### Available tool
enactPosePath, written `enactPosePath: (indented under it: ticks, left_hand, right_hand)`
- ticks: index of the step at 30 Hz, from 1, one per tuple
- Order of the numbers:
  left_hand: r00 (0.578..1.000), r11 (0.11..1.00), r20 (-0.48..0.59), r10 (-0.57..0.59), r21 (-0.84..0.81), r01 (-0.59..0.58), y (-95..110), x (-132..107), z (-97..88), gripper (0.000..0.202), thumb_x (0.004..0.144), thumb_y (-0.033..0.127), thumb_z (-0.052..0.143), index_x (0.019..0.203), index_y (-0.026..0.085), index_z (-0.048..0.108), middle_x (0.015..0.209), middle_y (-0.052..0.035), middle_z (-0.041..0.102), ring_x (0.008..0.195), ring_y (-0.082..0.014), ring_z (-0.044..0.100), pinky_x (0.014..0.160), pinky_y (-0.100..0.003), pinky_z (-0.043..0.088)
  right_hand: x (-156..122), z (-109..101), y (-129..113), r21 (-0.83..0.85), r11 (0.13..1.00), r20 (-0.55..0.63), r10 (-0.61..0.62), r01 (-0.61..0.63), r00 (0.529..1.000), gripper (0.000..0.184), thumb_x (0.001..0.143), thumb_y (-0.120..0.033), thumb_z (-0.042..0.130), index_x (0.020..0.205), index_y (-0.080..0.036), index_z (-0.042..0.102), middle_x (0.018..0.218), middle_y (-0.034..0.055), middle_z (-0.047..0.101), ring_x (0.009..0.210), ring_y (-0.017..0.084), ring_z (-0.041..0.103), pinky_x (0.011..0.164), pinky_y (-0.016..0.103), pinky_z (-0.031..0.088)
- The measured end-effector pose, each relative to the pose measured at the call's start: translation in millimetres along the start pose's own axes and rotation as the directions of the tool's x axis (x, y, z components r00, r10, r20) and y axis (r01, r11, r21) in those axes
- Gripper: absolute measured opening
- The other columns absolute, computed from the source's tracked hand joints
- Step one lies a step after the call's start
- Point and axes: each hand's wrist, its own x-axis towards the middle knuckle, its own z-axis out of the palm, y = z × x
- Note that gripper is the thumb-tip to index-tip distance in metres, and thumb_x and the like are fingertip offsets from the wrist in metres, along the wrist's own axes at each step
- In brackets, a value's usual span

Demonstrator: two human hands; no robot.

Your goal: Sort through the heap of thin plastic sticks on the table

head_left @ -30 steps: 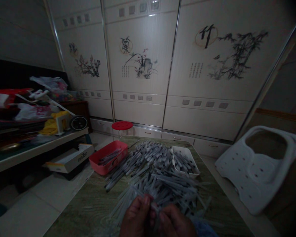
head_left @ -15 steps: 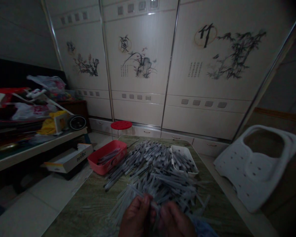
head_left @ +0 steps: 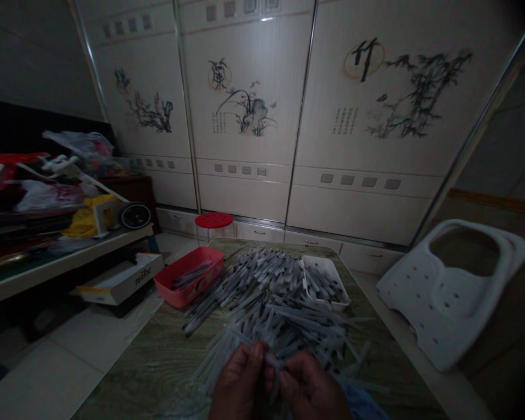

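A large loose heap of thin translucent plastic tubes with dark markings (head_left: 280,309) covers the middle of the green wood-grain tabletop (head_left: 131,367). At the bottom of the view, my left hand (head_left: 238,379) and my right hand (head_left: 310,388) come together over the near end of the heap. Their fingertips pinch at least one tube, though the fingers hide exactly how many. A red plastic tray (head_left: 168,281) holds a few tubes at the heap's far left. A white tray (head_left: 326,268) filled with tubes stands at its far right.
A red round stool (head_left: 213,220) stands beyond the table, before white painted wardrobe doors (head_left: 245,116). A white perforated plastic seat (head_left: 437,297) lies to the right. On the left are a cardboard box (head_left: 122,280) and a shelf (head_left: 56,259) piled with bags.
My view has shifted slightly, moving the room a little left and up in the picture. My hands stay pinched together over the tubes, and the heap looks unchanged.
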Motion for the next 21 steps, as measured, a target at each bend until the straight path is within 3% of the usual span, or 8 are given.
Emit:
enactPosePath:
  ticks: [5, 10, 16, 18, 21]
  left_hand:
    - [1.000, 1.000, -0.021, 0.007, -0.014, -0.008, -2, 0, -0.3, 0.050, 0.058, 0.052, 0.100, 0.079, 0.018, 0.069, 0.059, 0.0042, 0.064, 0.051, -0.0087, 0.054, 0.053, -0.020, 0.041]
    - [1.000, 0.999, 0.018, -0.023, -0.028, 0.024, -3, 3, -6.0, 0.049, 0.059, 0.051, 0.100, 0.080, 0.018, 0.071, 0.061, 0.0039, 0.066, 0.054, -0.0081, 0.056, 0.055, -0.020, 0.043]
    - [0.998, 0.998, 0.041, -0.040, -0.051, 0.042, -4, 5, -12.6, 0.045, 0.067, 0.049, 0.097, 0.086, 0.017, 0.073, 0.060, 0.0037, 0.064, 0.054, -0.0084, 0.055, 0.057, -0.021, 0.042]
    - [0.998, 0.998, 0.054, -0.038, -0.045, 0.040, -3, 4, -12.3, 0.044, 0.069, 0.050, 0.096, 0.086, 0.017, 0.072, 0.062, 0.0027, 0.066, 0.056, -0.0095, 0.056, 0.059, -0.022, 0.044]
    - [0.997, 0.999, 0.070, -0.037, -0.023, 0.039, -3, 3, -10.3, 0.047, 0.068, 0.054, 0.095, 0.083, 0.018, 0.068, 0.060, 0.0026, 0.066, 0.053, -0.0111, 0.056, 0.056, -0.024, 0.044]
  right_hand:
    - [-1, 1, -3, 0.076, 0.995, 0.034, 0.069, -0.071, 0.997, 0.066, 0.095, -0.083, 0.038, 0.074, -0.024, 0.059, 0.056, -0.0023, 0.058, 0.053, 0.015, 0.052, 0.057, 0.027, 0.040]
    - [0, -1, -2, 0.012, 0.999, -0.016, -0.052, 0.052, 0.999, 0.062, 0.091, -0.081, 0.050, 0.082, -0.022, 0.067, 0.068, 0.0011, 0.068, 0.061, 0.016, 0.059, 0.058, 0.026, 0.040]
    - [-2, -2, -6, -0.123, 0.981, -0.078, -0.162, 0.152, 0.984, 0.050, 0.093, -0.071, 0.055, 0.083, -0.024, 0.069, 0.068, 0.0004, 0.068, 0.058, 0.016, 0.059, 0.056, 0.025, 0.041]
    - [-3, 1, -9, -0.103, 0.988, -0.083, -0.124, 0.116, 0.989, 0.052, 0.092, -0.074, 0.056, 0.084, -0.023, 0.067, 0.068, 0.0004, 0.068, 0.056, 0.015, 0.059, 0.055, 0.025, 0.041]
    - [-4, 6, -11, 0.021, 0.999, -0.022, -0.024, 0.025, 0.999, 0.061, 0.096, -0.078, 0.043, 0.082, -0.022, 0.065, 0.065, 0.0013, 0.069, 0.056, 0.016, 0.060, 0.056, 0.026, 0.042]
